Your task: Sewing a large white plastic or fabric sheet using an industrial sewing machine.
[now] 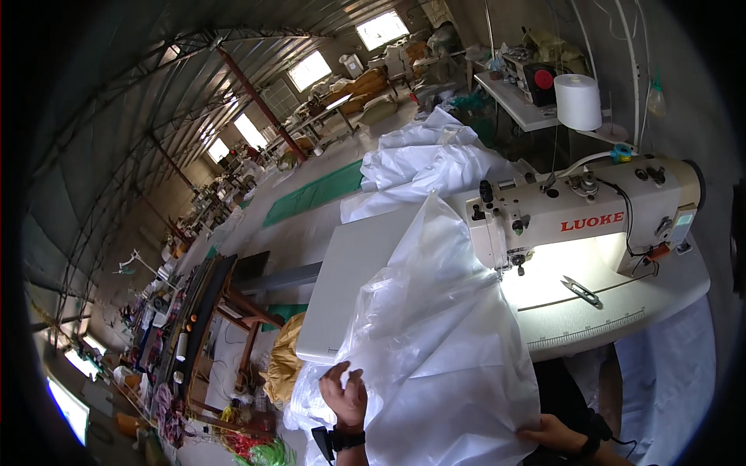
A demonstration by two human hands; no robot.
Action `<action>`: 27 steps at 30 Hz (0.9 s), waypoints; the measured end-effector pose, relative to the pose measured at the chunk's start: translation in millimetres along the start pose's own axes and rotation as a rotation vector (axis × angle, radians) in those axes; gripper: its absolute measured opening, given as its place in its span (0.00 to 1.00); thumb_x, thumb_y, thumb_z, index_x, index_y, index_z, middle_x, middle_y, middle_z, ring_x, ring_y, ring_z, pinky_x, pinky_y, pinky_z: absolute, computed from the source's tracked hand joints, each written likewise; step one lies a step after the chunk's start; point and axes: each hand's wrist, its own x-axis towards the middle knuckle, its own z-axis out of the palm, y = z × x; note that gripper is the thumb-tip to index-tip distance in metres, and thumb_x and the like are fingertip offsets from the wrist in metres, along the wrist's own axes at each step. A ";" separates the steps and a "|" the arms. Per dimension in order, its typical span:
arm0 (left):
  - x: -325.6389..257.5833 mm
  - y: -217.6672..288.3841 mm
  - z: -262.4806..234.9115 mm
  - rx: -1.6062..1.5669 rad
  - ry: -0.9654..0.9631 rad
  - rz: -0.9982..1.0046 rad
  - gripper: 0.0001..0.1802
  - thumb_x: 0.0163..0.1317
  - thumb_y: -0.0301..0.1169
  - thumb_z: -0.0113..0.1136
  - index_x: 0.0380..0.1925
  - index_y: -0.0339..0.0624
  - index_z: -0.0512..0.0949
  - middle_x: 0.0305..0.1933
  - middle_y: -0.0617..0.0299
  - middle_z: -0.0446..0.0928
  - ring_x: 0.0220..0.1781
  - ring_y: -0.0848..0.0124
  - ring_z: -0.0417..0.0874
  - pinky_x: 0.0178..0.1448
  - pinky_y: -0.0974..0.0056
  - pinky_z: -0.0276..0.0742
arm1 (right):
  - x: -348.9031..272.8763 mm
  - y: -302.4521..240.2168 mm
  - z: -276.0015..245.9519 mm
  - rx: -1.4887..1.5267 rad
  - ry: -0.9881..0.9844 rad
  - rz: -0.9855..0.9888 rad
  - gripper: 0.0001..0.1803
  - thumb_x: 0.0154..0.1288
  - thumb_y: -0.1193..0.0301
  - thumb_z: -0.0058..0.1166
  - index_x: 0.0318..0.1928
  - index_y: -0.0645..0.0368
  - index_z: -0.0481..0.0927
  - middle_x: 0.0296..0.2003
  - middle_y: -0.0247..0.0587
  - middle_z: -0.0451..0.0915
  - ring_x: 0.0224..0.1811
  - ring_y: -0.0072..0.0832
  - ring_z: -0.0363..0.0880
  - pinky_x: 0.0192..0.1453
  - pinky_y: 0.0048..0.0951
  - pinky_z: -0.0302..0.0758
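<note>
A large white plastic-like sheet (pixel 458 342) drapes over the sewing table and hangs toward me, with a clear film layer along its left side. Its upper right part lies at the needle area of a white sewing machine (pixel 536 221). My left hand (pixel 344 396) is at the sheet's lower left, fingers loosely bent and apart, with nothing visibly gripped. At the lower right edge, my right hand (pixel 556 435) pinches the sheet between thumb and fingers. Thread snips (pixel 581 291) lie on the lit machine bed, right of the needle.
A white thread cone (pixel 578 102) stands behind the machine. More white sheeting (pixel 435 159) is heaped beyond the table (pixel 350 256). To the left are a wooden-legged rack with dark rolls (pixel 203 311) and a tan bag (pixel 284 357). Green cloth (pixel 315 193) lies on the floor farther off.
</note>
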 end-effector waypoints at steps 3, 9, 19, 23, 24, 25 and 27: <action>-0.7 -7.3 5.1 -0.205 -0.209 -0.212 0.09 0.54 0.19 0.61 0.34 0.43 0.80 0.46 0.56 0.82 0.48 0.57 0.81 0.52 0.57 0.75 | 0.9 12.6 -0.5 0.067 -0.033 -0.043 0.20 0.68 0.68 0.61 0.56 0.66 0.77 0.48 0.39 0.82 0.50 0.24 0.79 0.58 0.28 0.76; 17.1 17.5 -52.5 -1.188 -0.327 -0.610 0.10 0.57 0.24 0.62 0.38 0.29 0.79 0.40 0.46 0.81 0.42 0.53 0.83 0.47 0.57 0.78 | -6.5 -8.2 5.9 0.148 0.134 -0.216 0.21 0.71 0.68 0.57 0.59 0.67 0.73 0.49 0.38 0.80 0.50 0.22 0.78 0.57 0.26 0.76; -45.3 223.4 -78.7 -0.998 -1.071 0.246 0.04 0.62 0.29 0.54 0.35 0.40 0.74 0.38 0.50 0.77 0.32 0.51 0.81 0.34 0.54 0.76 | -25.4 -38.4 7.8 0.031 0.195 -0.352 0.31 0.73 0.61 0.53 0.68 0.67 0.62 0.53 0.45 0.78 0.54 0.28 0.77 0.61 0.27 0.73; -78.5 245.3 -63.0 -0.910 -1.138 0.323 0.04 0.62 0.28 0.51 0.34 0.40 0.74 0.36 0.52 0.76 0.30 0.51 0.80 0.34 0.52 0.76 | -2.0 -29.4 12.3 -0.223 0.426 -0.476 0.36 0.72 0.54 0.52 0.70 0.65 0.59 0.46 0.61 0.81 0.49 0.42 0.83 0.56 0.33 0.77; -75.8 244.2 -63.5 -0.912 -1.141 0.328 0.04 0.62 0.28 0.51 0.34 0.40 0.74 0.36 0.52 0.76 0.30 0.51 0.80 0.34 0.52 0.76 | 5.2 -24.1 14.1 -0.344 0.515 -0.551 0.34 0.70 0.63 0.52 0.69 0.67 0.60 0.35 0.57 0.83 0.37 0.42 0.86 0.41 0.33 0.82; -68.2 238.7 -65.3 -1.061 -1.140 0.423 0.06 0.62 0.29 0.53 0.35 0.40 0.76 0.36 0.52 0.77 0.30 0.52 0.80 0.35 0.54 0.76 | 6.8 -23.9 18.1 -0.342 0.512 -0.555 0.34 0.70 0.63 0.52 0.69 0.67 0.60 0.35 0.57 0.83 0.37 0.42 0.86 0.41 0.33 0.82; -35.5 208.8 -78.1 -1.238 -1.333 0.221 0.10 0.59 0.29 0.63 0.40 0.40 0.80 0.43 0.58 0.83 0.37 0.58 0.84 0.41 0.59 0.80 | -2.3 -25.4 22.6 -0.786 0.674 -0.699 0.30 0.67 0.73 0.51 0.68 0.67 0.62 0.43 0.57 0.82 0.36 0.44 0.86 0.37 0.36 0.82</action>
